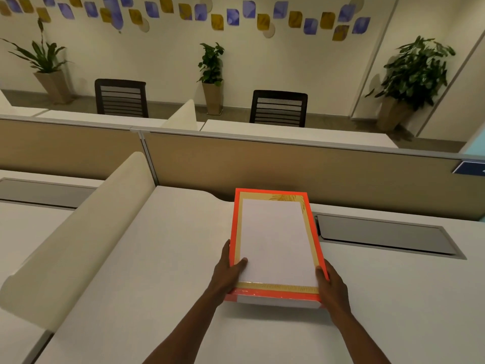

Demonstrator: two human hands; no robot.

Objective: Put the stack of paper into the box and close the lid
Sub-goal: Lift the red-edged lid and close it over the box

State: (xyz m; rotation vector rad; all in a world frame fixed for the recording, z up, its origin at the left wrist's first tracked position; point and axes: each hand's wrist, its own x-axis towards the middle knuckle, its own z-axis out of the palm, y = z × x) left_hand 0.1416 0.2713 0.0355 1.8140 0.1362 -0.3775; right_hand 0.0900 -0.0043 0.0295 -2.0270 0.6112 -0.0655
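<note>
White office desk (157,258): left hand (228,274) and right hand (332,285) grip orange-rimmed cardboard box (313,227), thumbs on white paper stack (275,240). Seat the sheets flat before closing the lid.

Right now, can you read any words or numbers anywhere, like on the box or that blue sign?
No text can be read.
Orange box: a gold leaf pattern only, no words.
Paper: the top sheet is blank.
Blue sign on the desk divider: cut off at the picture's edge, with one white mark too small to read.
Wall decorations: plain coloured shapes, no letters.
</note>
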